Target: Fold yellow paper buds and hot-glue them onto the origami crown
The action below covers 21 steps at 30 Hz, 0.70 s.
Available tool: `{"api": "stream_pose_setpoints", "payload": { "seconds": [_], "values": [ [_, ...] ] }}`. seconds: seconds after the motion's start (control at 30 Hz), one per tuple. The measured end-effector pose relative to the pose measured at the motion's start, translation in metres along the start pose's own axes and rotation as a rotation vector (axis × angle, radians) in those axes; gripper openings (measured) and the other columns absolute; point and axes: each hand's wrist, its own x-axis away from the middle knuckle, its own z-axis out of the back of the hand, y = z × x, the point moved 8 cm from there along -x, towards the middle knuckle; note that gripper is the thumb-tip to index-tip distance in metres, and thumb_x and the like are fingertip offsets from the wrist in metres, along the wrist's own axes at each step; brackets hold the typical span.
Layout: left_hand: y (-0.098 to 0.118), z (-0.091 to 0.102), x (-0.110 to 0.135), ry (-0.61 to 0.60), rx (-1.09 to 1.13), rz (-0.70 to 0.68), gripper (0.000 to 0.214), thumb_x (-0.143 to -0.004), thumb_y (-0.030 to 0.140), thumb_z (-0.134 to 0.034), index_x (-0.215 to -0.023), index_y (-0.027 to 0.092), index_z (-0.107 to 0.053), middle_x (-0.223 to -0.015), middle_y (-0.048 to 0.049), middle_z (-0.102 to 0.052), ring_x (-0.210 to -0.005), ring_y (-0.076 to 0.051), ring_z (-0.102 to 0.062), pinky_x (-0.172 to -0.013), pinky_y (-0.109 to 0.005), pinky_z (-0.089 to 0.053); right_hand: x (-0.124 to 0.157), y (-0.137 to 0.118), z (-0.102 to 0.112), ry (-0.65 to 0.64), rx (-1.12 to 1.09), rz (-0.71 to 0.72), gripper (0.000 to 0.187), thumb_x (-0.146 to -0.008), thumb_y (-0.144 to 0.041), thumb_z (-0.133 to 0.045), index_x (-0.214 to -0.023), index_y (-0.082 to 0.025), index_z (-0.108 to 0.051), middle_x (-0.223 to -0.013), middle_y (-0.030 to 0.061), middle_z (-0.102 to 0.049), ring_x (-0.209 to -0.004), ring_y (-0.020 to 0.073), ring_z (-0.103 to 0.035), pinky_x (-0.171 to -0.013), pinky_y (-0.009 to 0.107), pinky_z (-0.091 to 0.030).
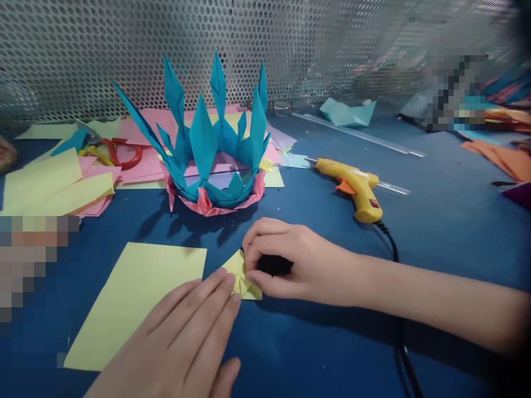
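Note:
A small piece of folded yellow paper (243,279) lies on the blue table. My left hand (188,326) is stretched out, its fingertips flat on the paper's left part and its heel over a larger yellow sheet (136,287). From the right, my right hand (286,257) curls its fingers and thumb in a pinch at the folded paper's right side, hiding part of it. Behind both hands stands a blue folded-paper crown (203,135) with tall pointed petals and a crumpled pink paper rim (207,203) at its base.
A yellow glue gun (352,185) lies at the right, its black cord (396,249) running under my right forearm. Red-handled scissors (124,155) rest on coloured sheets at the left. A perforated metal panel (103,50) borders the back. Clear glue sticks (357,132) lie near it.

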Motion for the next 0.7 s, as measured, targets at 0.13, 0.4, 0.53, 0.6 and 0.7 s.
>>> {"api": "stream_pose_setpoints", "payload": {
  "seconds": [0.13, 0.4, 0.53, 0.6, 0.7],
  "values": [
    [0.0004, -0.0008, -0.001, -0.01, 0.008, -0.014, 0.029, -0.094, 0.018, -0.043, -0.114, 0.011, -0.063, -0.117, -0.0099, -0.072, -0.118, -0.022, -0.059, -0.108, -0.034, -0.035, 0.0017, -0.0008, -0.0013, 0.056, 0.042, -0.058, 0.009, -0.082, -0.01, -0.057, -0.074, -0.014, -0.061, -0.081, 0.0061, -0.06, -0.079, 0.0147, -0.058, -0.07, 0.023, -0.05],
    [-0.0005, -0.002, -0.0008, -0.031, 0.018, -0.009, 0.033, -0.093, 0.014, -0.041, -0.117, 0.011, -0.064, -0.118, -0.0077, -0.072, -0.118, -0.022, -0.059, -0.109, -0.034, -0.033, 0.0072, -0.0014, -0.0028, 0.159, 0.078, -0.145, 0.009, -0.079, -0.007, -0.058, -0.072, -0.013, -0.06, -0.082, 0.0058, -0.06, -0.079, 0.0144, -0.057, -0.073, 0.024, -0.049],
    [0.0011, -0.0026, 0.0, -0.038, 0.011, -0.022, 0.034, -0.092, 0.012, -0.041, -0.118, 0.011, -0.063, -0.118, -0.0081, -0.072, -0.118, -0.023, -0.059, -0.108, -0.035, -0.034, 0.0084, -0.0016, -0.0045, 0.193, 0.099, -0.17, 0.011, -0.078, -0.006, -0.058, -0.071, -0.014, -0.058, -0.08, 0.0047, -0.058, -0.079, 0.0149, -0.056, -0.072, 0.025, -0.048],
    [0.0011, -0.0029, -0.0006, -0.042, 0.002, -0.029, 0.034, -0.092, 0.012, -0.04, -0.118, 0.011, -0.062, -0.119, -0.0085, -0.072, -0.118, -0.023, -0.059, -0.107, -0.036, -0.035, 0.0086, -0.0026, -0.0053, 0.199, 0.103, -0.175, 0.011, -0.078, -0.006, -0.058, -0.071, -0.014, -0.057, -0.08, 0.0045, -0.058, -0.079, 0.0153, -0.055, -0.072, 0.026, -0.048],
    [0.0017, -0.0042, -0.0019, -0.071, -0.005, -0.049, 0.035, -0.093, 0.012, -0.039, -0.119, 0.012, -0.062, -0.121, -0.0093, -0.071, -0.118, -0.024, -0.058, -0.105, -0.036, -0.035, 0.0091, -0.0039, -0.0065, 0.195, 0.106, -0.188, 0.012, -0.078, -0.006, -0.058, -0.07, -0.014, -0.056, -0.08, 0.0047, -0.057, -0.079, 0.0154, -0.055, -0.072, 0.026, -0.048]
  ]
}}
